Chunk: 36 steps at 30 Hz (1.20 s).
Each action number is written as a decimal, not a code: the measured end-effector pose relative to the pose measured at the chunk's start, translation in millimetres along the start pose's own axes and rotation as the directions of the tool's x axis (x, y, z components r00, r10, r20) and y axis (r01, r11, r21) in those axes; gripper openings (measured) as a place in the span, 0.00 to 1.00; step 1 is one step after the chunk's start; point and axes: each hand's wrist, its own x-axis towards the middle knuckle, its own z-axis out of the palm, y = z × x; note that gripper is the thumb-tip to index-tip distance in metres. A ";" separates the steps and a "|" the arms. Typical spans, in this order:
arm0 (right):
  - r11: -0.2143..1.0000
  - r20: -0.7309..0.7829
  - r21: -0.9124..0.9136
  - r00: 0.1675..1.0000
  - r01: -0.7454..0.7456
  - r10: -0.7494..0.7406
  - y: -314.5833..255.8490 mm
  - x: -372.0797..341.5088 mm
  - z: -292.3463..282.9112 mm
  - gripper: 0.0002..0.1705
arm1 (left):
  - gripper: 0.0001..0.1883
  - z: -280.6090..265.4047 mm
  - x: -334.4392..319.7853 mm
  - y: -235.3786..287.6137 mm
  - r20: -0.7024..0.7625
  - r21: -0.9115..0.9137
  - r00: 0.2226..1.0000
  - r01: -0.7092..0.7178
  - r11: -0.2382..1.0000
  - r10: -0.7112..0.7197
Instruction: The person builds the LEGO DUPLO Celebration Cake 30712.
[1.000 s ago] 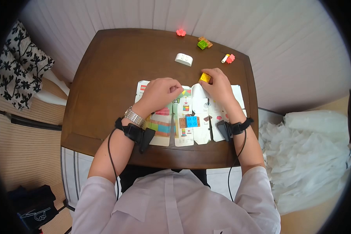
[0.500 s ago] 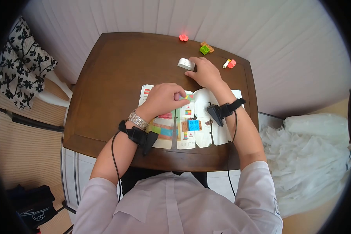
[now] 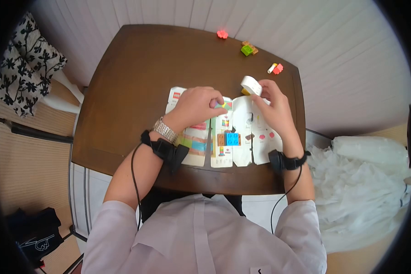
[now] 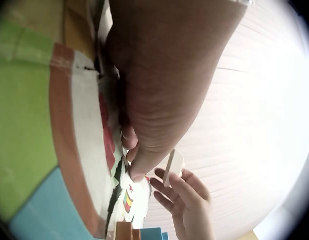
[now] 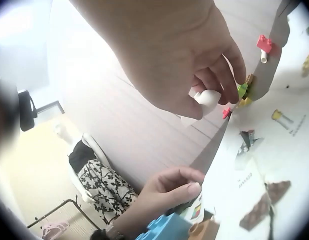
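Observation:
In the head view my right hand pinches a white brick with a rounded top between thumb and fingers, tilted. A yellow brick shows just beneath it at the top edge of the unfolded instruction sheet. My left hand rests on the sheet's upper left part with its fingers loosely curled; no brick shows in it in the right wrist view. A blue brick sits with a brown brick on the sheet's lower middle, below both hands.
Toward the far edge of the brown table lie a red flower piece, a green brick with orange-brown pieces, and a coral brick beside a small white-and-yellow piece. A pale curtain hangs behind the table.
My right hand let go of the yellow brick, reached to the white brick, picked it up and brought it back over the yellow one. The left hand stayed on the sheet.

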 end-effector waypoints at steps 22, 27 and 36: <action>0.131 0.268 0.957 0.961 -0.258 -0.063 -13.1 -63.1 -18.7 0.28 | 0.11 0.2 5.5 6.9 0.025 -0.018 0.994 0.104 0.994 -0.104; -0.053 0.306 0.947 0.942 -0.316 -0.140 11.0 -48.3 -0.3 0.30 | 0.09 0.4 6.2 7.1 0.013 -0.045 0.995 0.100 0.994 -0.099; 0.250 0.347 0.905 0.937 -0.345 0.039 19.7 -56.0 18.7 0.25 | 0.09 3.7 5.4 2.6 -0.013 -0.017 0.998 0.062 0.998 -0.063</action>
